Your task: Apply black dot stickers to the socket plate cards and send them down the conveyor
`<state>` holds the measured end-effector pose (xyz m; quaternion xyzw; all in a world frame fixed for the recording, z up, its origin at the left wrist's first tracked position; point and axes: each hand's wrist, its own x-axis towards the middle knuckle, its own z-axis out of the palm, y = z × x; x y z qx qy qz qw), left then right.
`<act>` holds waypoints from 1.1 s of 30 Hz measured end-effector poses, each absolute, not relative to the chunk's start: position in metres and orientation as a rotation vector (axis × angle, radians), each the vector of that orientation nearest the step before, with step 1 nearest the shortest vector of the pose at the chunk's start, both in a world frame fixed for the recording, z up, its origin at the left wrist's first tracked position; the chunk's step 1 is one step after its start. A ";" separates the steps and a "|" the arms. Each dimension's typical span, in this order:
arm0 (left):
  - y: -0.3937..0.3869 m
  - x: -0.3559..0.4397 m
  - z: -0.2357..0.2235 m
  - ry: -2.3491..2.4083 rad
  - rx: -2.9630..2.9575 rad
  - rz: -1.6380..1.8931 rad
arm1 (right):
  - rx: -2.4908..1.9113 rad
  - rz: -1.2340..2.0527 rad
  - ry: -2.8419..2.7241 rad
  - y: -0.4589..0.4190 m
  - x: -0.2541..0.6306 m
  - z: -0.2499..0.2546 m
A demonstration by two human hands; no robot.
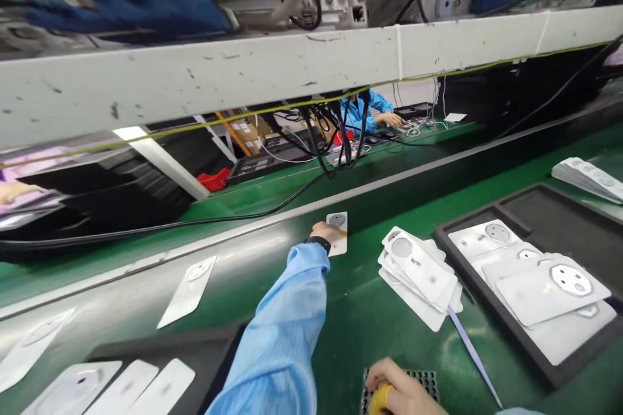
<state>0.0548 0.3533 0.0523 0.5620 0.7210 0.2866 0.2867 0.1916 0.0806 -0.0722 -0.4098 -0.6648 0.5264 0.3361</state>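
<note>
My left hand (328, 232) reaches out over the conveyor belt, fingers closed on a small white faceplate (339, 245) with a grey oval on it. Yellow covers one fingertip. Near the bottom edge, my right hand (402, 392) has its fingers curled, a yellow cover on one, over a perforated block (422, 379). Whatever those fingers may pinch is hidden. Between my hands and the black tray (491, 311) lies a loose stack of white faceplates (421, 272). A pale purple stick (472, 353) rests against that stack. More faceplates with round socket shapes (549, 285) overlap inside the tray.
Single faceplates (189, 288) lie along the belt (233, 272) at left. Another dark tray (219, 343) holds several white pieces. A white beam (219, 71) crosses above, with black cables (341, 130) hanging below. Beyond it, a co-worker's hand (392, 120) is among white cables.
</note>
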 end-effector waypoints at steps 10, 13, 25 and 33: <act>0.149 0.040 0.038 1.424 1.138 0.921 | -1.027 0.625 -1.536 0.080 0.225 0.016; 0.071 0.050 0.029 1.299 1.033 0.916 | -1.007 0.631 -1.543 0.077 0.219 0.024; 0.010 0.060 0.017 1.349 1.253 1.032 | -0.996 0.537 -1.633 0.054 0.204 0.017; 0.007 0.056 0.017 1.367 1.716 1.157 | -0.926 1.132 -1.368 0.056 0.209 0.018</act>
